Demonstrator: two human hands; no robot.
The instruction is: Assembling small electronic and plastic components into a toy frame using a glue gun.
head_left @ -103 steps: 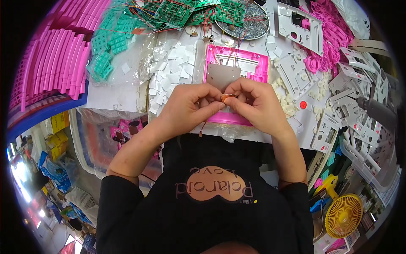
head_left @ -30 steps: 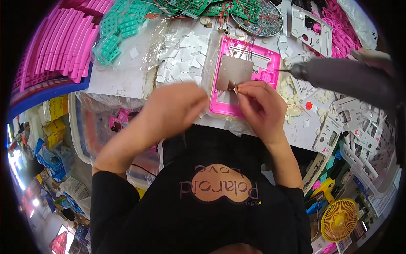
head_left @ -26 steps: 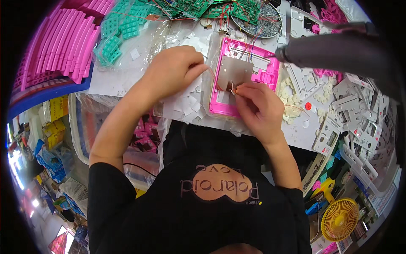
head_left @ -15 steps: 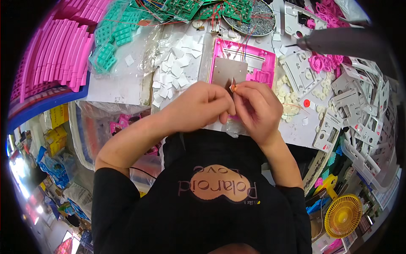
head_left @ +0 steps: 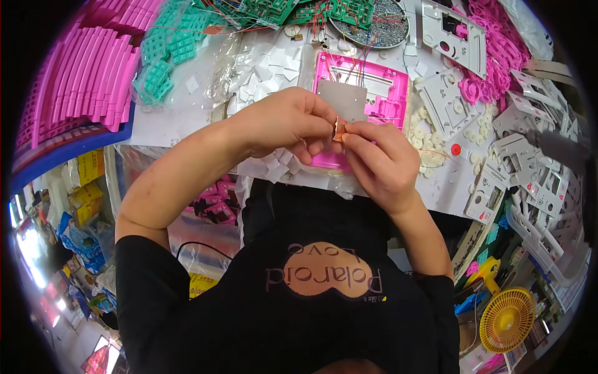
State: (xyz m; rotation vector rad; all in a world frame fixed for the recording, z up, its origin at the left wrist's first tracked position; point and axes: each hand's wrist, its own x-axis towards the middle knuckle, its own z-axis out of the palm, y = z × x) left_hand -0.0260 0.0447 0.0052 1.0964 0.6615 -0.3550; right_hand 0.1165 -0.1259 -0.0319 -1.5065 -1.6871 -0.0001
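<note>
Both my hands meet over the near part of a pink plastic housing (head_left: pixel 400 87). Pinched between my right thumb and fingertips is a small copper-coloured piece (head_left: pixel 339 132) with a pale edge; its exact kind is too small to make out. My right hand (head_left: pixel 385 163) is closed on it from the right. My left hand (head_left: pixel 293 124) has its thumb and index finger closed at the piece's left edge, the other fingers curled. A flat grey plate (head_left: pixel 342 98) lies in the housing just beyond my fingertips, and thin coloured wires run from the housing's far side.
Loose white squares (head_left: pixel 265 78) lie left of the housing. Green circuit boards (head_left: pixel 268 12) and a round tray of small metal parts (head_left: pixel 389 37) stand behind. Off-white round parts (head_left: pixel 430 153), white plastic panels (head_left: pixel 445 100) and a dark pen-shaped tool (head_left: pixel 557 149) are right. Pink panels (head_left: pixel 81 81) stack left.
My left hand has shifted up and left, its elbow swinging outward. The copper-coloured piece now shows more between my fingertips. The dark tool has swung down and right, away from the housing.
</note>
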